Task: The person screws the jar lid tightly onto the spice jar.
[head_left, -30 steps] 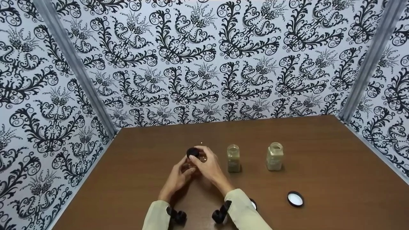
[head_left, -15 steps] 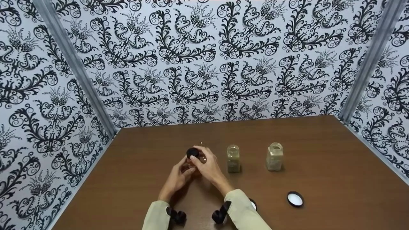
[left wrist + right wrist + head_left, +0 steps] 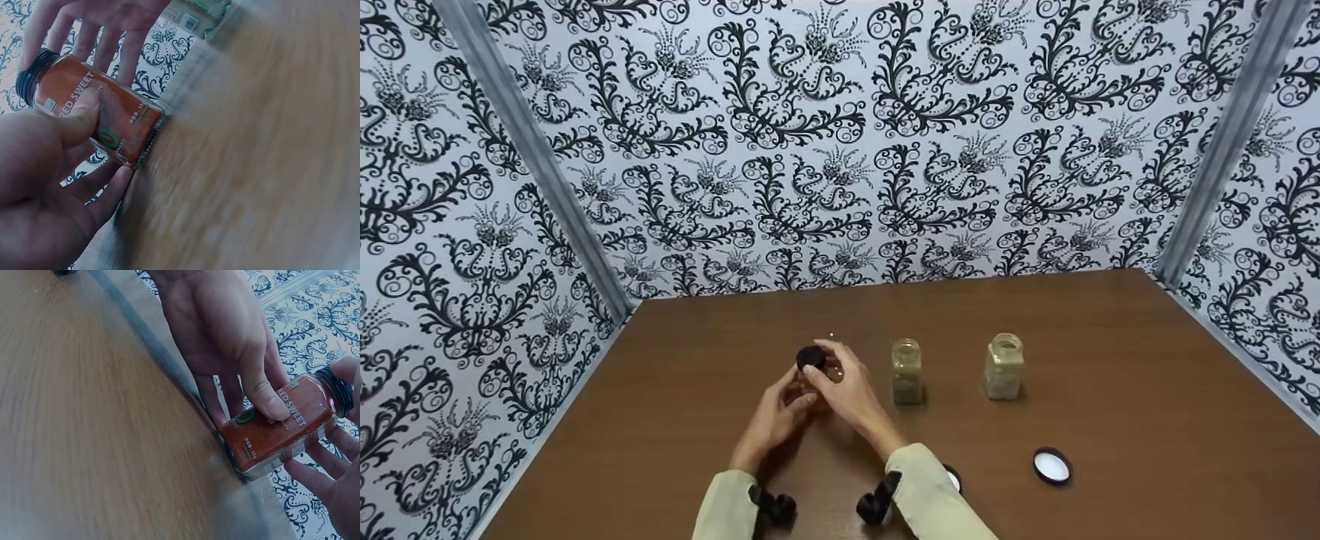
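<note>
A glass spice jar [image 3: 121, 121] of orange-red powder, lettered "RED SWEET", stands upright on the table between my hands. My left hand [image 3: 776, 416] grips its body, with the thumb [image 3: 81, 115] across the label. At the top, my right hand [image 3: 847, 386] pinches the black lid [image 3: 811, 358] between thumb and fingers; the lid sits on the jar's neck. In the right wrist view the jar [image 3: 275, 430] shows its full label, and the lid [image 3: 336, 391] is partly covered by the right fingers. In the head view the hands hide most of the jar.
Right of my hands stand two lidless glass jars, one with greenish powder [image 3: 907, 382] and one with paler powder [image 3: 1003, 375]. A black lid with white lining [image 3: 1051, 466] lies at the right. Another lid [image 3: 953, 478] is half hidden by my right sleeve. Patterned walls enclose the table [image 3: 697, 330].
Both hands stay on the spice jar and its lid in nearly the same pose. The whole head view has shifted very slightly.
</note>
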The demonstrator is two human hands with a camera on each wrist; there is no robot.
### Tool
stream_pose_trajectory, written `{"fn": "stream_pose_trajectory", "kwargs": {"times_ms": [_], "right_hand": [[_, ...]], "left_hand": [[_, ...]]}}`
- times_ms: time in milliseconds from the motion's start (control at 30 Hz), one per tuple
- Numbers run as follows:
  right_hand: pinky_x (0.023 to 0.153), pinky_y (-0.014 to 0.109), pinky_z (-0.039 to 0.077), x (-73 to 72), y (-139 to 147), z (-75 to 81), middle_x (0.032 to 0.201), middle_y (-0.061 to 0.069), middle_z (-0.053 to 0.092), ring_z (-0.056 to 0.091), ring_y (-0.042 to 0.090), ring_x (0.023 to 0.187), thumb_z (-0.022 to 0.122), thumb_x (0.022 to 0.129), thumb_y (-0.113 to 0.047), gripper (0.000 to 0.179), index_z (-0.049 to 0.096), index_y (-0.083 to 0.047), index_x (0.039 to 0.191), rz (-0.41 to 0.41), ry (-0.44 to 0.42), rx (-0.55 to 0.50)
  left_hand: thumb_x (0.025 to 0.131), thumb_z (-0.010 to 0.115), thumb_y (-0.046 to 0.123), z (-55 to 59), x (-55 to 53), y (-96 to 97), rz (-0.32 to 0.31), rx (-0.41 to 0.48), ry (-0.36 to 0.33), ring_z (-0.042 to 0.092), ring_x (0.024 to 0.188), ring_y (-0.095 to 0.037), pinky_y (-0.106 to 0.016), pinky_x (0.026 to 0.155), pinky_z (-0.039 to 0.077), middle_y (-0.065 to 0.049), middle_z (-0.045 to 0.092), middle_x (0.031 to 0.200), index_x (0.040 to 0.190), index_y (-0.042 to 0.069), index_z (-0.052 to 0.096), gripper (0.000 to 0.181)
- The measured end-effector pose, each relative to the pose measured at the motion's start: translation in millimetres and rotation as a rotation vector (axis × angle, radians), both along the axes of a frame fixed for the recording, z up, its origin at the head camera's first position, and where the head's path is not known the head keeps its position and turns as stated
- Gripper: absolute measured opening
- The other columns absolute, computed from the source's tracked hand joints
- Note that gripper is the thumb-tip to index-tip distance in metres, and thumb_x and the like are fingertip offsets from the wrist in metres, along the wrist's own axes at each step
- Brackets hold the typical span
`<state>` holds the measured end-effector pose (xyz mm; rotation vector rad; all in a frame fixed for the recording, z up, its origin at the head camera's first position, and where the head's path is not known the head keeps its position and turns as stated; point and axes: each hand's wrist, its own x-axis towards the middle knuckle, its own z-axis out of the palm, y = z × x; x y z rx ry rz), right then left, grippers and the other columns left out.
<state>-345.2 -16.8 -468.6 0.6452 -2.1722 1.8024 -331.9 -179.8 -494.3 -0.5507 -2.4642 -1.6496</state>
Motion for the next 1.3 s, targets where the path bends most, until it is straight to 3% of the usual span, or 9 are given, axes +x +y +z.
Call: {"fn": "stream_pose_trajectory", "kwargs": {"times_ms": [367, 567, 767, 933, 1167, 1300], "right_hand": [[0.100, 0.049, 0.051, -1.0, -0.1, 1.7, 0.127, 0.016, 0.061, 0.061, 0.032, 0.117, 0.068, 0.095, -0.022, 0.038, 0.060, -0.009, 0.130, 0.017, -0.030, -0.007], [0.102, 0.049, 0.049, -2.5, -0.6, 0.5, 0.121, 0.015, 0.066, 0.062, 0.031, 0.115, 0.071, 0.093, -0.023, 0.038, 0.058, -0.009, 0.126, 0.018, -0.031, -0.037], [0.102, 0.047, 0.049, -0.9, -0.6, 0.3, 0.126, 0.016, 0.063, 0.061, 0.031, 0.116, 0.068, 0.094, -0.025, 0.043, 0.058, -0.009, 0.133, 0.010, -0.009, 0.011], [0.101, 0.049, 0.049, 0.5, 0.6, 0.2, 0.125, 0.016, 0.061, 0.060, 0.031, 0.116, 0.065, 0.096, -0.024, 0.040, 0.059, -0.009, 0.133, 0.011, 0.001, 0.025], [0.099, 0.047, 0.050, -1.7, -1.4, 0.1, 0.122, 0.014, 0.065, 0.062, 0.029, 0.112, 0.070, 0.094, -0.022, 0.037, 0.059, -0.009, 0.126, 0.012, -0.002, -0.023], [0.101, 0.048, 0.049, -3.2, -1.9, -0.9, 0.121, 0.014, 0.066, 0.062, 0.029, 0.113, 0.072, 0.092, -0.022, 0.038, 0.059, -0.009, 0.125, 0.013, -0.015, -0.038]], "left_hand": [[0.100, 0.059, 0.007, -1.4, -0.8, -0.8, -0.024, 0.012, 0.021, 0.058, 0.125, -0.044, -0.027, 0.095, 0.053, -0.034, 0.048, 0.144, 0.152, -0.010, 0.029, 0.062], [0.100, 0.059, 0.008, 0.0, -1.0, -0.4, -0.002, -0.001, 0.006, 0.058, 0.125, -0.041, -0.030, 0.096, 0.053, -0.031, 0.051, 0.144, 0.153, -0.005, 0.031, 0.061], [0.099, 0.060, 0.009, -0.1, 0.2, -1.0, 0.015, -0.024, 0.005, 0.061, 0.121, -0.039, -0.032, 0.094, 0.054, -0.030, 0.058, 0.136, 0.153, -0.005, 0.032, 0.062], [0.100, 0.060, 0.009, -1.3, 0.8, -1.0, 0.011, -0.010, -0.006, 0.059, 0.125, -0.041, -0.040, 0.098, 0.054, -0.031, 0.053, 0.142, 0.153, -0.005, 0.032, 0.062], [0.099, 0.061, 0.010, -0.2, -1.3, -1.6, -0.005, -0.016, 0.009, 0.065, 0.109, -0.029, -0.019, 0.080, 0.050, -0.031, 0.062, 0.129, 0.152, -0.008, 0.032, 0.063], [0.099, 0.062, 0.009, -0.2, -1.3, -1.3, -0.007, -0.016, 0.020, 0.065, 0.105, -0.024, -0.019, 0.079, 0.049, -0.030, 0.064, 0.126, 0.151, -0.008, 0.033, 0.062]]}}
